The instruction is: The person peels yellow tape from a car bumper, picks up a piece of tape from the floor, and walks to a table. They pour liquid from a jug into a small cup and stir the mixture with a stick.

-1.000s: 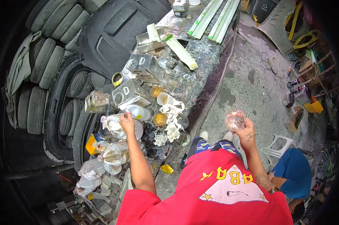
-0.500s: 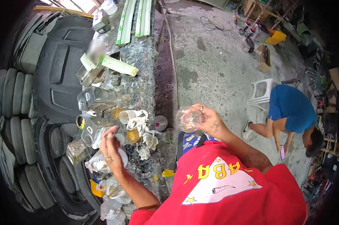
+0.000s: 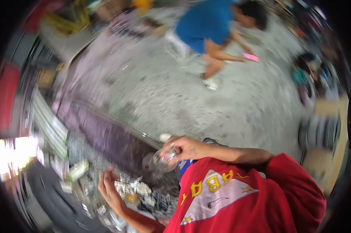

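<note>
Clear plastic cup [image 3: 166,160], smeared by motion, is held in my right hand [image 3: 179,149], its fingers curled around the rim. My left hand [image 3: 110,190] hovers over the cluttered bench with its fingers apart and nothing seen in them. White crumpled rags [image 3: 134,186] lie just right of my left hand, with an amber-coloured cup [image 3: 131,198] among them. Most small items on the bench are blurred.
A person in blue [image 3: 206,25] sits on a white stool [image 3: 177,48], holding a pink phone [image 3: 250,57]. A dark panel [image 3: 55,194] lies beyond the bench at lower left. Long pale strips [image 3: 49,118] lie at the left.
The view has swung toward the floor and the seated person, so the bench now shows at lower left. The clear cup is still in my right hand; my left hand still hovers over the bench.
</note>
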The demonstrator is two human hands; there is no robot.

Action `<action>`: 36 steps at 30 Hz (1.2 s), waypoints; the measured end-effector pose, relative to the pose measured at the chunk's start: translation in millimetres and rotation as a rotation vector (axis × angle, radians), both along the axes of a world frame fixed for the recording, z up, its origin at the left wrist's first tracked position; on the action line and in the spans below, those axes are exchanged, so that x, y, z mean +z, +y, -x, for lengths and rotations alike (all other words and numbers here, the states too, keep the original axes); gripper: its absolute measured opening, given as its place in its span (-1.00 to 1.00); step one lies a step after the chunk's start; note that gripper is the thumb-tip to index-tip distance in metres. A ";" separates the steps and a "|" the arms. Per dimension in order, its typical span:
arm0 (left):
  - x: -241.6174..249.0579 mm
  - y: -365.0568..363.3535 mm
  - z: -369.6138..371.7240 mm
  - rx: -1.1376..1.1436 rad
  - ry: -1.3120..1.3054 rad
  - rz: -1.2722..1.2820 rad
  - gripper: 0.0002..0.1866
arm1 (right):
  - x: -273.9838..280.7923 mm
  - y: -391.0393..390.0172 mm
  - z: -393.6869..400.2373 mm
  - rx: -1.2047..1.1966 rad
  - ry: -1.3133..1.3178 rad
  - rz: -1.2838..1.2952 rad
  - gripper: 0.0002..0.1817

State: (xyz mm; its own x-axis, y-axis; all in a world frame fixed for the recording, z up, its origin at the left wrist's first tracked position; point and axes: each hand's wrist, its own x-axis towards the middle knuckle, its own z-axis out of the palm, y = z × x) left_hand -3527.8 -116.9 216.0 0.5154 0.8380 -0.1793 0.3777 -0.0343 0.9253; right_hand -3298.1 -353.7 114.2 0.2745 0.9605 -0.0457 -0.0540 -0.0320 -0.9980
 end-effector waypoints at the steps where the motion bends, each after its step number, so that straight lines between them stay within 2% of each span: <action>1: -9.5 -17.7 -12.6 -0.117 -0.007 -0.033 -0.64 | -4.1 -29.5 -4.3 -0.021 -0.007 0.015 -0.53; 5: -16.1 -138.8 -88.8 -0.461 0.067 0.017 -0.62 | -19.4 -168.7 -5.5 -0.291 -0.056 -0.138 -0.52; 7: -11.0 -216.3 -120.9 -0.592 0.134 0.005 -0.62 | -11.0 -254.5 -0.4 -0.399 0.001 -0.062 -0.55; 9: -6.9 -297.3 -155.0 -0.856 0.111 -0.064 -0.64 | -11.4 -335.1 9.9 -0.519 0.004 0.011 -0.52; 10: 10.5 -343.4 -173.3 -0.960 0.116 -0.122 -0.67 | -0.1 -377.5 12.0 -0.632 0.027 0.032 -0.52; 11: 15.5 -379.9 -192.2 -0.991 0.113 -0.131 -0.67 | 8.6 -417.4 13.3 -0.738 0.055 0.053 -0.52; 13: 19.8 -446.0 -220.7 -1.181 -0.066 -0.316 -0.67 | -11.9 -490.1 22.9 -0.927 0.100 0.093 -0.52; 16: 40.9 -547.8 -260.5 -1.315 0.025 -0.320 -0.67 | -13.1 -589.7 22.9 -1.174 0.139 0.026 -0.54; 18: 43.0 -612.5 -287.2 -1.404 -0.007 -0.265 -0.65 | -1.8 -651.8 20.6 -1.396 0.219 0.126 -0.57; 22: 44.0 -736.4 -332.3 -1.560 -0.147 -0.180 -0.62 | 8.6 -744.1 9.0 -1.738 0.130 0.130 -0.59; 25: 39.4 -818.7 -368.8 -1.623 -0.122 -0.147 -0.59 | 6.4 -802.9 -6.3 -1.900 0.046 0.130 -0.57; 29: 42.8 -919.0 -422.9 -1.765 -0.136 -0.190 -0.61 | 12.3 -871.6 -32.5 -2.031 0.041 0.187 -0.55; 31: 44.8 -967.4 -448.5 -1.843 -0.366 -0.146 -0.68 | 18.9 -906.2 -49.7 -2.101 0.073 0.193 -0.54; 32: 46.9 -991.8 -459.1 -1.856 -0.370 -0.145 -0.68 | 22.5 -925.3 -55.6 -2.090 0.103 0.267 -0.56; 34: 51.6 -1041.3 -475.7 -1.883 -0.495 -0.049 -0.72 | 34.5 -958.9 -76.1 -2.131 0.117 0.255 -0.56; 36: 53.5 -1088.3 -491.7 -1.930 -0.511 -0.053 -0.74 | 36.7 -992.4 -95.9 -2.169 0.130 0.238 -0.56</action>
